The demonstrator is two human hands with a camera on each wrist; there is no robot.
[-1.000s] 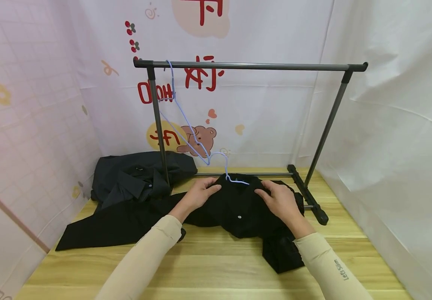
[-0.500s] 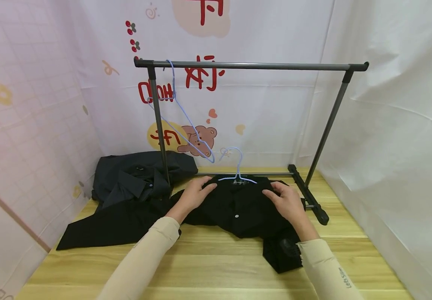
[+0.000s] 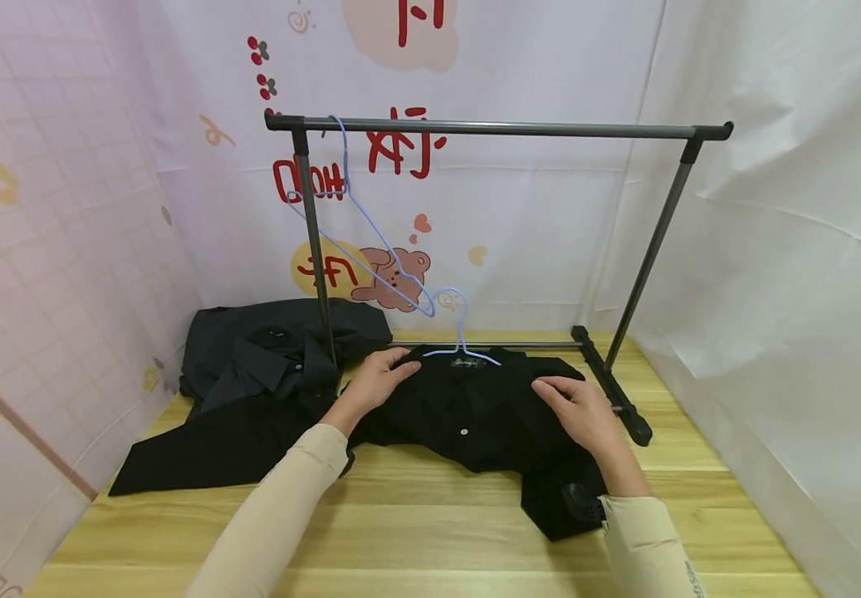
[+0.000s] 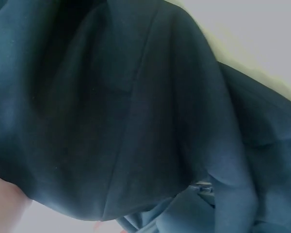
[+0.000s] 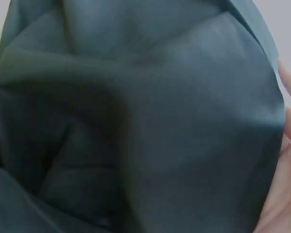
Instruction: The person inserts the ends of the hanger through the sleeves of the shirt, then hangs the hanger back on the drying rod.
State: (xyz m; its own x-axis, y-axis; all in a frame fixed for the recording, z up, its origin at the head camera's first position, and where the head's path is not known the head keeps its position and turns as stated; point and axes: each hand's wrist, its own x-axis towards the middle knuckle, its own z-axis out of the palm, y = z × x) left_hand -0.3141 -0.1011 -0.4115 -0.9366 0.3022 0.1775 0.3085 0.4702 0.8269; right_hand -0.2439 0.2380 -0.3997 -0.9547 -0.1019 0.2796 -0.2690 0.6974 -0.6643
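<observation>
A black shirt (image 3: 467, 407) with one white button lies bunched on the table, its collar area lifted toward the back. In its neck opening sits a light blue wire hanger (image 3: 462, 332), hook up, the ends of its arms hidden under the cloth. My left hand (image 3: 376, 380) pinches the shirt at the shoulder on the left. At the opposite shoulder, the fingers and thumb of my right hand (image 3: 579, 411) grip the fabric. Dark cloth (image 4: 121, 111) fills most of the left wrist view; in the right wrist view, fingers (image 5: 281, 189) show along the cloth's edge.
A dark metal clothes rack (image 3: 505, 129) spans the back of the wooden table (image 3: 430, 531). Another light blue hanger (image 3: 381, 237) hangs from its left end, low behind the shirt. A dark grey garment (image 3: 251, 357) lies at the back left. Printed curtains enclose the sides and back.
The hands have spread apart, the left going left and the right going right and down. The hanger has turned in the neck opening, so both its arms now show. The hanging hanger has swung slightly.
</observation>
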